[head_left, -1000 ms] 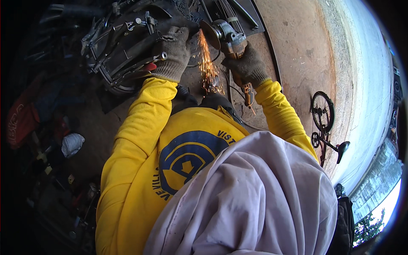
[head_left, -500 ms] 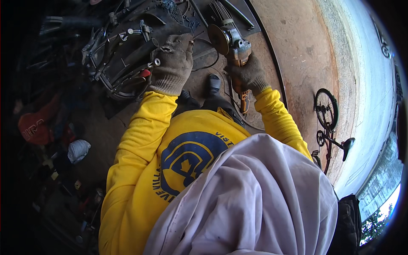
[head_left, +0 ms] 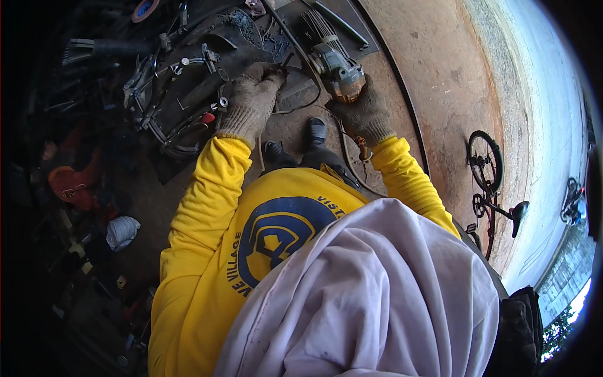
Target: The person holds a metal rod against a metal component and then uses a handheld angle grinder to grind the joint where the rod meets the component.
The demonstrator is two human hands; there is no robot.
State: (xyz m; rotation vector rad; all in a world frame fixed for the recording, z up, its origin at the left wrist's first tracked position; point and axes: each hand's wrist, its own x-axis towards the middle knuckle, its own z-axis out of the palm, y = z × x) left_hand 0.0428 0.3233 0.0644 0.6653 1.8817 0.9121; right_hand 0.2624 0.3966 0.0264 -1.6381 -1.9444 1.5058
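My right hand (head_left: 365, 113), in a grey-brown knit glove, is wrapped round the body of an angle grinder (head_left: 342, 76). Part of the grinder's yellow-orange casing shows below the hand. My left hand (head_left: 250, 100), in a matching glove, is closed at about the same height, a short gap to the left. A small dark piece (head_left: 287, 60) sticks out past its fingertips; the rest of that piece is hidden. Beside the left wrist lies a dark bicycle frame (head_left: 151, 103) with a red part (head_left: 208, 118) near the glove.
A dark metal bar (head_left: 286, 28) slants between the hands, and a cable (head_left: 345, 141) loops by my feet. Blue-grey scraps (head_left: 248, 25) lie at the far side. A bicycle (head_left: 487, 188) stands on the right. To the left are a red cloth (head_left: 74, 187) and a white bundle (head_left: 122, 232).
The grinder has turned in my right hand, and its disc no longer faces me. My left hand has shifted slightly left and nearer, its fingers bent further inward.
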